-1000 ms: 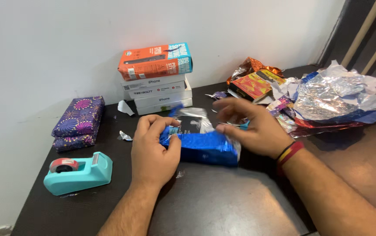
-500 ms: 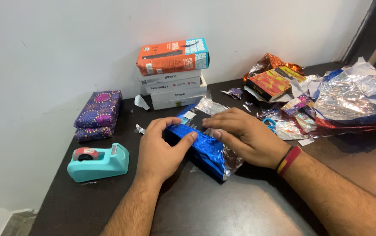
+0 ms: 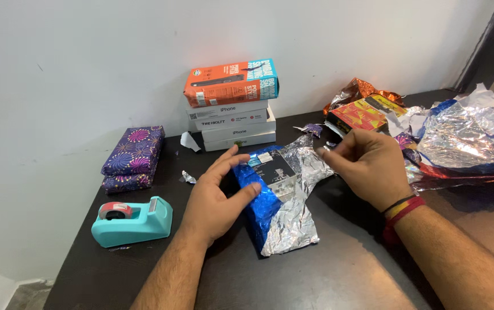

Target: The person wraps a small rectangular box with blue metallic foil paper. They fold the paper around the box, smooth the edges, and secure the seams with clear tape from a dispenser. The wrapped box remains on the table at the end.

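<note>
A black box (image 3: 274,166) lies in the middle of the dark table (image 3: 339,270), half wrapped in foil paper (image 3: 293,227) that is blue outside and silver inside. The paper is folded open over the box's top. My left hand (image 3: 215,201) holds the box's left side, thumb pressed on the blue paper and fingers spread along the far edge. My right hand (image 3: 367,166) hovers just right of the box and pinches the silver edge of the paper between thumb and fingertips.
A teal tape dispenser (image 3: 135,221) stands at the left. Behind it lie two purple wrapped packages (image 3: 132,158). A stack of white boxes (image 3: 232,123) topped by an orange box (image 3: 230,83) stands by the wall. Crumpled foil sheets (image 3: 465,135) and an orange-yellow packet (image 3: 362,112) fill the right.
My right hand has lifted off the box and pulled the foil flap open to the right, which uncovers the black top. My left hand has slid toward the box's left edge.
</note>
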